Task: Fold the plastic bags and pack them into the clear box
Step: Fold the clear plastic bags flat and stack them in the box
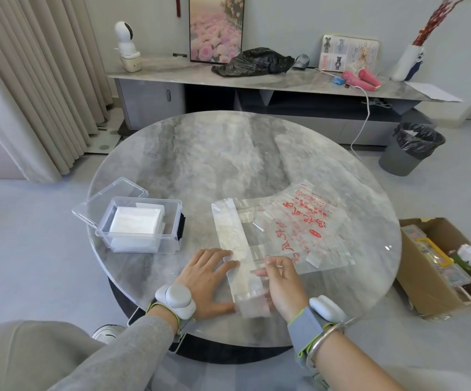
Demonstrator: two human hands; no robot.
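Pressing my left grip flat, fingers spread, on the near end of the plastic bag lying on the table, my right grip pinching its folded edge, clear box sitting further left, holding folded white bags.

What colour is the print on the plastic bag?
Red, on the clear plastic bag; seen best in head view.
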